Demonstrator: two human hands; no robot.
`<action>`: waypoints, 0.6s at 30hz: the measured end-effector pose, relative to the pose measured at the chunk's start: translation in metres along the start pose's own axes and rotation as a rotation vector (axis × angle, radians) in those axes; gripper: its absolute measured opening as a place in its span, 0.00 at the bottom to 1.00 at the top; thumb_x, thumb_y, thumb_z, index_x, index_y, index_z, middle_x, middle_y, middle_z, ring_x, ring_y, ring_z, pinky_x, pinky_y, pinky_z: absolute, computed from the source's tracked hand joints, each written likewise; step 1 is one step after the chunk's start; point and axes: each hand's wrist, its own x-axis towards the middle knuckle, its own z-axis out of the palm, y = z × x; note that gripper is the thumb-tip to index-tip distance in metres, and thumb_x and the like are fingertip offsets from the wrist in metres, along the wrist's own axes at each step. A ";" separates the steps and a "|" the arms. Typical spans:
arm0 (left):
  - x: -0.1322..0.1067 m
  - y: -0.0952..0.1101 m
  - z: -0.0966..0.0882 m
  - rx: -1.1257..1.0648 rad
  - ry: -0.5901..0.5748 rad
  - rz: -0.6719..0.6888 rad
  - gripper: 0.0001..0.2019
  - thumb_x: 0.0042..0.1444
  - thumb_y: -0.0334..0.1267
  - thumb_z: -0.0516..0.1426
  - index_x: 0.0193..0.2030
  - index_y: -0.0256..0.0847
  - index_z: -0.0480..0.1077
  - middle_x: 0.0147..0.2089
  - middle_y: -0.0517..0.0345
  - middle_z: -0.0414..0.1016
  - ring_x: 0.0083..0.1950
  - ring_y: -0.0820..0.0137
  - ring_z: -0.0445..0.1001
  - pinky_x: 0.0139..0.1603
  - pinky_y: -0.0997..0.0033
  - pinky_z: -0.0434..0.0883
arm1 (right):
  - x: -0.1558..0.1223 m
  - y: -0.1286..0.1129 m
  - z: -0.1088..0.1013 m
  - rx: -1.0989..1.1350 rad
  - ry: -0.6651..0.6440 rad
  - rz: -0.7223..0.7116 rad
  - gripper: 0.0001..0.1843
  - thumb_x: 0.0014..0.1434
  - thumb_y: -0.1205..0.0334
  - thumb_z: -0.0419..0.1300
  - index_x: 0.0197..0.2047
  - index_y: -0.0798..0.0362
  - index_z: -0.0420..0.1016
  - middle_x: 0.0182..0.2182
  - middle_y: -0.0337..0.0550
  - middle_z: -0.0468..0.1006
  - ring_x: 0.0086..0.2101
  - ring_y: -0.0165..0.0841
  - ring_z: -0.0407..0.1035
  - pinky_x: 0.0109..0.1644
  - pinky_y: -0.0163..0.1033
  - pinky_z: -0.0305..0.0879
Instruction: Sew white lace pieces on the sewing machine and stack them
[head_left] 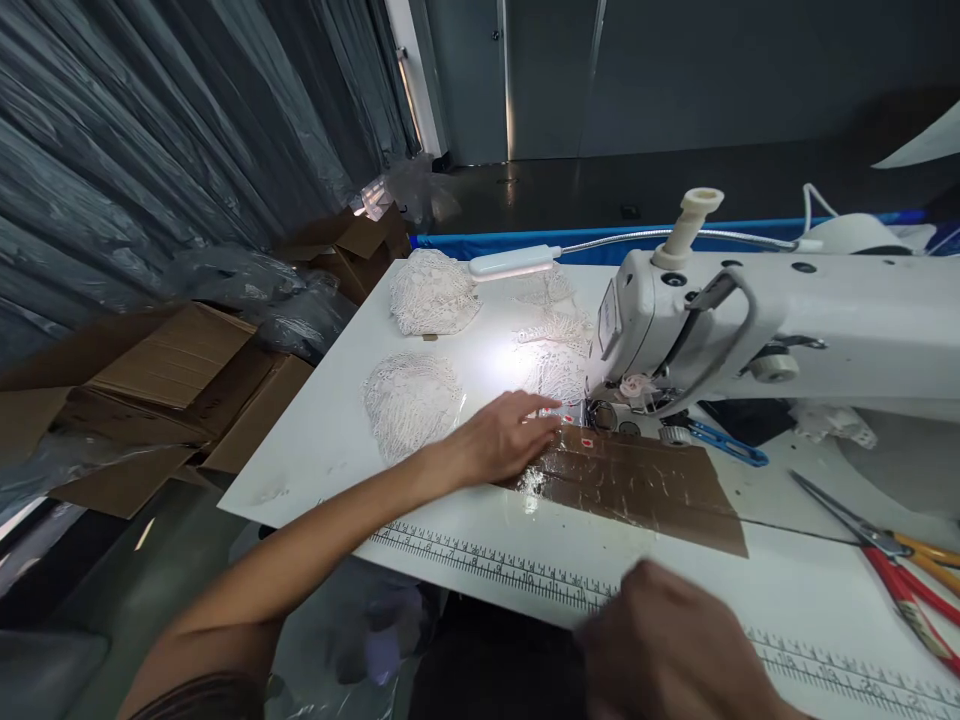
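Note:
My left hand (504,437) lies flat and open on the white table (315,440), fingertips at the left end of a brown taped patch (645,485) in front of the needle of a white sewing machine (750,320). My right hand (667,650) is at the near table edge, blurred by motion and seen from the back; its fingers are hidden. White lace pieces (411,400) lie just left of my left hand, and more lace (555,345) sits under the lamp glare by the machine head.
Another lace pile (431,290) sits at the table's far left. A gooseneck lamp (514,263) shines down. Red and yellow handled scissors (900,570) and a blue tool (727,445) lie at right. A printed ruler (487,555) runs along the front edge. Cardboard boxes (165,370) stand at left.

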 end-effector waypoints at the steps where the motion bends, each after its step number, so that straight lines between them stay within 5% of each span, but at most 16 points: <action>1: 0.012 -0.011 0.002 -0.003 0.007 -0.031 0.11 0.67 0.34 0.48 0.49 0.31 0.68 0.49 0.41 0.73 0.48 0.64 0.73 0.44 0.60 0.76 | 0.005 0.012 0.000 -0.032 0.001 0.033 0.14 0.59 0.56 0.61 0.50 0.36 0.74 0.47 0.40 0.77 0.42 0.40 0.73 0.36 0.44 0.74; 3: 0.031 -0.027 0.006 -0.037 -0.043 -0.069 0.09 0.66 0.32 0.49 0.45 0.32 0.69 0.46 0.45 0.73 0.46 0.67 0.73 0.44 0.64 0.75 | 0.013 0.036 -0.002 -0.120 0.027 0.123 0.23 0.60 0.60 0.59 0.59 0.46 0.67 0.51 0.52 0.74 0.47 0.47 0.71 0.43 0.53 0.72; 6: 0.045 -0.033 0.011 -0.069 -0.108 -0.126 0.07 0.64 0.31 0.52 0.38 0.33 0.71 0.41 0.50 0.72 0.42 0.70 0.72 0.43 0.68 0.73 | 0.015 0.054 -0.009 -0.272 0.069 0.289 0.27 0.62 0.52 0.54 0.63 0.49 0.63 0.54 0.56 0.71 0.52 0.51 0.67 0.47 0.57 0.70; 14: 0.038 -0.029 0.002 -0.215 -0.020 -0.245 0.06 0.63 0.30 0.53 0.37 0.33 0.71 0.36 0.55 0.74 0.35 0.73 0.73 0.36 0.72 0.72 | 0.007 0.032 -0.022 0.018 -0.035 0.211 0.27 0.52 0.37 0.56 0.54 0.34 0.72 0.45 0.50 0.76 0.49 0.54 0.69 0.38 0.54 0.74; 18: 0.011 0.002 -0.017 -0.330 -0.052 -0.206 0.07 0.63 0.34 0.54 0.38 0.35 0.73 0.41 0.51 0.77 0.43 0.69 0.75 0.46 0.67 0.75 | -0.004 0.027 -0.017 0.231 -0.076 0.133 0.23 0.50 0.39 0.59 0.50 0.28 0.73 0.39 0.48 0.77 0.45 0.54 0.71 0.33 0.53 0.74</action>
